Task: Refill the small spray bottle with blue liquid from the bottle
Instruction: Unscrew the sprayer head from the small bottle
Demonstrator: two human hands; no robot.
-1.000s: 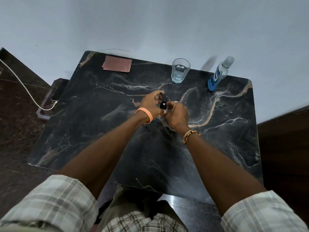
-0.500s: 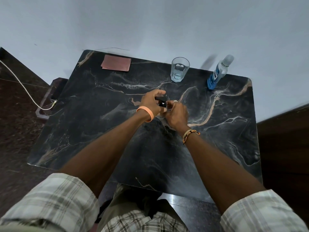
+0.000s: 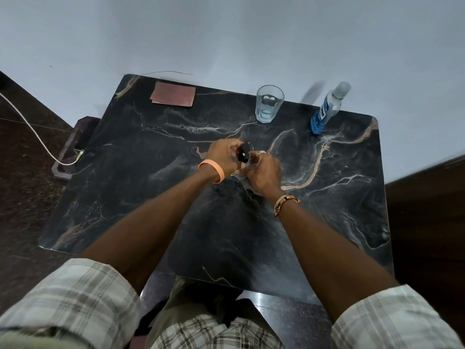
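Note:
Over the middle of the dark marble table (image 3: 125, 197), both my hands meet around the small spray bottle. My left hand (image 3: 222, 157) pinches its black spray cap (image 3: 244, 154) between curled fingers. My right hand (image 3: 264, 172) grips the small clear body (image 3: 247, 165), which is mostly hidden under the fingers. The bottle of blue liquid (image 3: 327, 109) stands upright at the back right of the table, capped, blue in its lower part, well away from both hands.
A glass (image 3: 268, 103) with some clear water stands at the back, between my hands and the blue bottle. A folded reddish cloth (image 3: 173, 93) lies at the back left. A white cable (image 3: 32, 129) runs across the floor at left.
My left hand's fingers have shifted around the black cap, which now shows at a different angle. My right hand stays on the body. Bottle and glass have not moved.

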